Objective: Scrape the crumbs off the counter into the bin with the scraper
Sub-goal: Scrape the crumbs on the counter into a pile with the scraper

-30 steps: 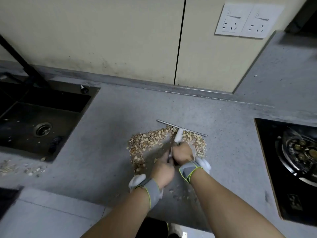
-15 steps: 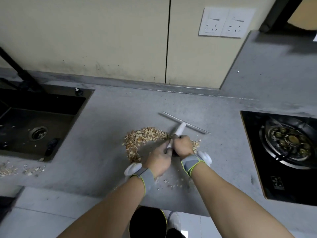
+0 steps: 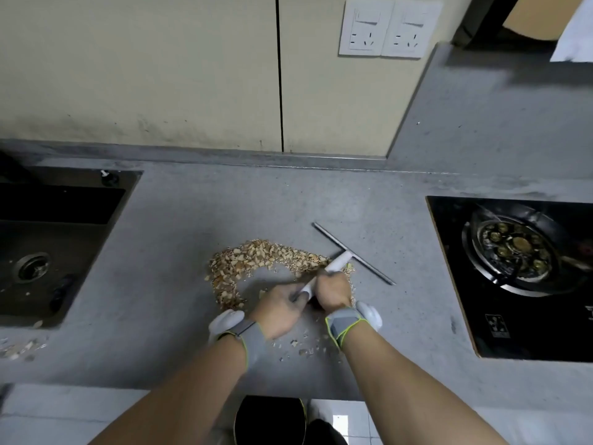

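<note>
I have both hands, left hand (image 3: 279, 307) and right hand (image 3: 333, 290), clenched around the scraper (image 3: 343, 257) handle. Its blade sits on the counter (image 3: 179, 316) just right of the crumbs (image 3: 256, 261). The bin (image 3: 270, 419) stands below the near edge.

- Crumbs (image 3: 256, 261) on counter (image 3: 179, 203), between sink (image 3: 54, 245) at left and stove (image 3: 519, 271) at right.
- Scraper (image 3: 349, 255) just right of crumbs.
- Bin (image 3: 269, 422) below counter's front edge.
- Sockets (image 3: 390, 27) on wall behind.
</note>
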Demonstrator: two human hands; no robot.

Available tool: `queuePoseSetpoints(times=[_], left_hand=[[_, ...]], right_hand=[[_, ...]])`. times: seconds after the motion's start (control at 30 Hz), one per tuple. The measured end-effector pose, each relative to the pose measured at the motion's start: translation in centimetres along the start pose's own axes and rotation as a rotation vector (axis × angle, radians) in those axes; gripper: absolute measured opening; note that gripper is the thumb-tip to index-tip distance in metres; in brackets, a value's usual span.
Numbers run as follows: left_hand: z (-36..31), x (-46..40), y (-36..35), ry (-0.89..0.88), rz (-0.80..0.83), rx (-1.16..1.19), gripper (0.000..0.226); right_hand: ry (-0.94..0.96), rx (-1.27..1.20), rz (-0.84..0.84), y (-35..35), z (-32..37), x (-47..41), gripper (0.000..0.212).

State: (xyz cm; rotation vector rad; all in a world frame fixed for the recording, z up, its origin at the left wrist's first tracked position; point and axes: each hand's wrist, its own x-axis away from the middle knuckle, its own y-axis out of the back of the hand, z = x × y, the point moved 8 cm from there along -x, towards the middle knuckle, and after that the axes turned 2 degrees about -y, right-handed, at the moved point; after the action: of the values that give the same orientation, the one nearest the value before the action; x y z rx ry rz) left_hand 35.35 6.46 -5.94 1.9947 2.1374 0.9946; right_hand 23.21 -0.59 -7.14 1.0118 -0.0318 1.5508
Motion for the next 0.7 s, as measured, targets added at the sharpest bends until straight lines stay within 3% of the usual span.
queuePoseSetpoints(times=[0.17,0.37,0.53,0.7], left_hand=[[4.8,2.6,5.2,-0.041,0.005,-0.040,0.021],[5.0,3.7,7.8,-0.106,0.041,0.025,0.026],[2.0,4.1,4.2,-0.189,0.160,0.009,0.026],[0.1,4.5,-1.4,-0.246,0.297,-0.022,0.023]], right_hand=[[-0.051,-0.074,0.037,-5.8,0.2,5.2,0.040],[-0.045,-0.276,0.038,-7.6,0.9,7.8,0.032],[-0.088,-0.382,-0.067,-3.9,-3.3,6.3,0.047],[-0.193,-0.462,-0.154,0.2,-9.2,5.6,0.033]])
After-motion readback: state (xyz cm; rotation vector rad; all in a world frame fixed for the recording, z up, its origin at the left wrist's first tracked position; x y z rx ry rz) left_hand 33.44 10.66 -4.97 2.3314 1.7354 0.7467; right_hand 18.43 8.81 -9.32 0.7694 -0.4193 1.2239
